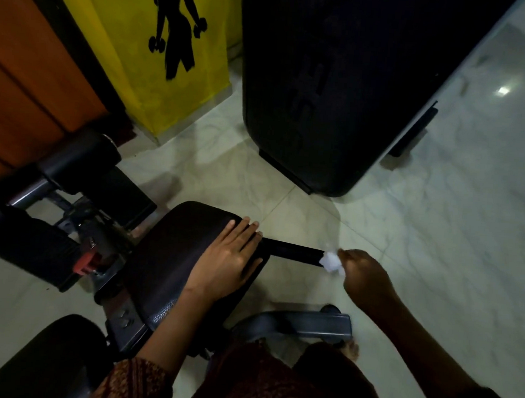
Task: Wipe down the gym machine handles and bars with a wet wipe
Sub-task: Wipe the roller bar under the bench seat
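Wipe: one crumpled white wet wipe (331, 262), right of frame centre, pressed against the outer tip of the straight black side bar (291, 251).
Right hand (364, 280): fingers curled, pinching the wipe; the light is dim, so the finer finger positions are unclear.
Left hand (229, 258): lies flat with straight fingers on the dark padded oval seat (170, 248); the fingertips reach the seat's right edge, where the black bar begins.
Progress: probably partway through. The wipe is at the bar's free end, so this bar is the one being worked on. No surface shows whether it has been cleaned.
Left to do: likely the grey flat-ended handle (317, 325) at lower centre and the metal tube (28, 191) at the left edge, both apart from the wipe.
Counts: two hands, one wipe, two side handles, one seat, two black roller pads at left (80, 158) (25, 238), one dark pad (48, 358) at lower left.
Surroundings: pale marble floor (440, 211); a yellow panel with a black dumbbell figure (170, 77) at upper left; a large black housing (340, 95) at upper centre.
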A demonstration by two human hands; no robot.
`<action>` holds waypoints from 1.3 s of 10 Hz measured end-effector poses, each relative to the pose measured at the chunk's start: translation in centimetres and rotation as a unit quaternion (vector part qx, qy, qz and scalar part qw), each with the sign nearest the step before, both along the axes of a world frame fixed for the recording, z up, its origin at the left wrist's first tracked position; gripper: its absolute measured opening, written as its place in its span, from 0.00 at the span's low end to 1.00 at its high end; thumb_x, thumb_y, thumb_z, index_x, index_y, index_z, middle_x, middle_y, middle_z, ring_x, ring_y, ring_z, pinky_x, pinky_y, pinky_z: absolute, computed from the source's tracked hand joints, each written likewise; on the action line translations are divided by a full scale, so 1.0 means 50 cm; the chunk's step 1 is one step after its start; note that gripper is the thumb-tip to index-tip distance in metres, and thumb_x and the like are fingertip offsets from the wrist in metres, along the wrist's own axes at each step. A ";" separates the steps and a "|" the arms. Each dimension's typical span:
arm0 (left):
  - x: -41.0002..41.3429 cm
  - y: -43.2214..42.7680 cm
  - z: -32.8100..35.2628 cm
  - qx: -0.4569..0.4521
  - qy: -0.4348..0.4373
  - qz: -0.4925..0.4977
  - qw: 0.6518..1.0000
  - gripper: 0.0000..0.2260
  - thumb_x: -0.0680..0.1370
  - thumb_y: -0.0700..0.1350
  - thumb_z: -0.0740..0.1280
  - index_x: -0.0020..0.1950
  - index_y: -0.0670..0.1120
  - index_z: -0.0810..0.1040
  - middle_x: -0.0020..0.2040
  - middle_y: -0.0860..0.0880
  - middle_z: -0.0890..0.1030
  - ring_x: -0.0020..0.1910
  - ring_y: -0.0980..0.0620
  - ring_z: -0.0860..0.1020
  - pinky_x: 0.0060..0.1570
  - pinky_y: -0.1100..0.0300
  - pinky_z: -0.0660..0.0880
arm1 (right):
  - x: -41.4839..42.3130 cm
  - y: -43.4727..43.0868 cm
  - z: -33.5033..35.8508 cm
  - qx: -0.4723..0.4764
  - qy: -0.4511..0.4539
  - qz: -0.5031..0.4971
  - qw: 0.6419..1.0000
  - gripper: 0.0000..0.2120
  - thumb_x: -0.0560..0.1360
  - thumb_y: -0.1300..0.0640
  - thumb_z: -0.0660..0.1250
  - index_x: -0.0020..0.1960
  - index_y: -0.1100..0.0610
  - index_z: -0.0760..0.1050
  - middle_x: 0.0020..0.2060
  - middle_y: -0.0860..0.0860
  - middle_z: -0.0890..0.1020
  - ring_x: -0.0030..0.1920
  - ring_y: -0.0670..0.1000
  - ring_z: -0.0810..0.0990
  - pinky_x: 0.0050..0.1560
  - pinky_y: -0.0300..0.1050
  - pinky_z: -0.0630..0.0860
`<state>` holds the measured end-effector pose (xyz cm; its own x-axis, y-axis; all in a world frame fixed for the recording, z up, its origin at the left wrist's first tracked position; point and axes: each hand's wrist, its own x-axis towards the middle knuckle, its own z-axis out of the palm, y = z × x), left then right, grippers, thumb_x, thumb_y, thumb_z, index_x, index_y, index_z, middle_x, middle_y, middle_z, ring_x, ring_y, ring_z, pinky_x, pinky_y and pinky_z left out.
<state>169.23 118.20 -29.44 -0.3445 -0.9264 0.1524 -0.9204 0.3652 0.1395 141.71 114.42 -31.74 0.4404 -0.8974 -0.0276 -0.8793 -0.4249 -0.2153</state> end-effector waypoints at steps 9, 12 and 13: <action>-0.010 0.005 0.001 0.036 -0.049 0.041 0.997 0.26 0.73 0.55 0.56 0.65 0.41 0.74 0.65 0.42 0.74 0.69 0.44 0.67 0.69 0.50 0.55 | 0.052 0.021 -0.034 -0.157 0.127 0.212 0.956 0.21 0.74 0.68 0.49 0.55 0.63 0.80 0.57 0.58 0.80 0.57 0.59 0.80 0.69 0.49 0.55; -0.010 0.006 -0.003 0.039 -0.046 0.045 0.997 0.26 0.73 0.55 0.56 0.65 0.41 0.74 0.66 0.42 0.74 0.69 0.43 0.67 0.69 0.49 0.55 | 0.010 0.030 -0.024 -0.184 0.096 0.126 0.970 0.21 0.74 0.67 0.49 0.55 0.65 0.79 0.53 0.61 0.81 0.51 0.59 0.82 0.56 0.51 0.76; -0.011 0.005 -0.002 0.042 -0.044 0.043 0.997 0.26 0.73 0.55 0.56 0.65 0.42 0.74 0.66 0.42 0.74 0.69 0.44 0.67 0.69 0.50 0.54 | 0.071 0.006 -0.020 -0.116 0.068 0.143 0.981 0.22 0.64 0.63 0.64 0.58 0.60 0.79 0.54 0.59 0.81 0.49 0.58 0.82 0.49 0.52 0.79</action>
